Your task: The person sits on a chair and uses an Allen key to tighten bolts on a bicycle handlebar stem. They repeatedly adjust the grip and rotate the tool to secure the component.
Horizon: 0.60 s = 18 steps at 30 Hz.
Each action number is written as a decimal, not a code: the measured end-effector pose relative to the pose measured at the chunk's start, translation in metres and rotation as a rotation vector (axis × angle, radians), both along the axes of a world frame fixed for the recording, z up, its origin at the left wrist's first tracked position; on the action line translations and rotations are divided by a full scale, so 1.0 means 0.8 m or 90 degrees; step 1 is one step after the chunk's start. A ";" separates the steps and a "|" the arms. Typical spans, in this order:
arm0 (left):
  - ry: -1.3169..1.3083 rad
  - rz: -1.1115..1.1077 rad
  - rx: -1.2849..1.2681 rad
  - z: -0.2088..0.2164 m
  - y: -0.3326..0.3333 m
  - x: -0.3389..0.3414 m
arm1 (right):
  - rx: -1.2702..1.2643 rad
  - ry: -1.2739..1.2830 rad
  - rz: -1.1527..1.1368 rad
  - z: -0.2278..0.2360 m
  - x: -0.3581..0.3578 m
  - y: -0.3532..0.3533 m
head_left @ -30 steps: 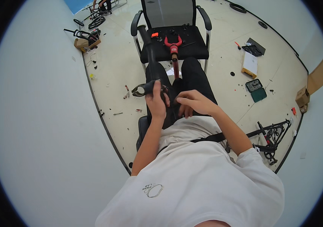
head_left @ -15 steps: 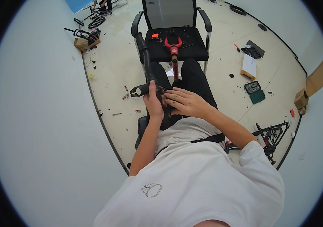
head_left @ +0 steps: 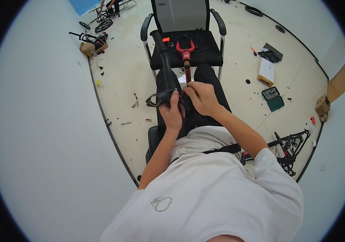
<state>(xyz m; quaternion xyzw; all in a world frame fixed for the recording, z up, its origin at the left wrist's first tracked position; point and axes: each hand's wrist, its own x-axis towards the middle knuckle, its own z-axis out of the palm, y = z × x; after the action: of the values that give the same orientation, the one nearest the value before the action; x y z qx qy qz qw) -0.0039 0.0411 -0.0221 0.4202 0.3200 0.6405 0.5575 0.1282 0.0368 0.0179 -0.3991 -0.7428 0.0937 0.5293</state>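
Note:
My left hand (head_left: 172, 115) is closed round a black bicycle stem above my lap, thumb on top. The ring-shaped clamp (head_left: 154, 100) of the stem points left. From the stem a black handlebar (head_left: 166, 64) stretches away over my left thigh, its thicker grip end over the chair seat. Just right of the stem, my right hand (head_left: 203, 98) has its fingers pinched together; whatever is between them is too small to tell. Beyond it a red bicycle fork (head_left: 185, 54) leans on the seat front, its tube running down between my legs, the lower end hidden by my right hand.
Facing me is a black office chair (head_left: 172, 60) with small parts and an orange item (head_left: 166, 40) on its seat. To the right lie a white box (head_left: 266, 71), an open green tool case (head_left: 273, 99) and a black bike frame (head_left: 291, 149). Another person (head_left: 112, 6) works far left.
My right hand has gone from lying with outstretched fingers against the stem to a pinch slightly farther forward. The handlebar has swung right, and the stem clamp has turned and shifted right.

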 end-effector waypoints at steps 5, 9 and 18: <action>0.018 -0.023 -0.001 0.000 -0.004 0.006 | -0.273 0.233 0.035 0.005 0.008 0.035; 0.038 -0.036 0.010 0.004 -0.012 0.012 | -0.474 0.351 0.131 0.002 0.024 0.059; -0.002 -0.094 0.001 0.000 -0.007 0.007 | -0.623 0.491 0.213 -0.013 0.028 0.069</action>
<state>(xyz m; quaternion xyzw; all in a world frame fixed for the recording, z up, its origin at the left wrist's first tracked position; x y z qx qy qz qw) 0.0020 0.0352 -0.0217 0.4421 0.2869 0.5987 0.6031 0.1508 0.0917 0.0078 -0.4105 -0.4230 0.6396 0.4935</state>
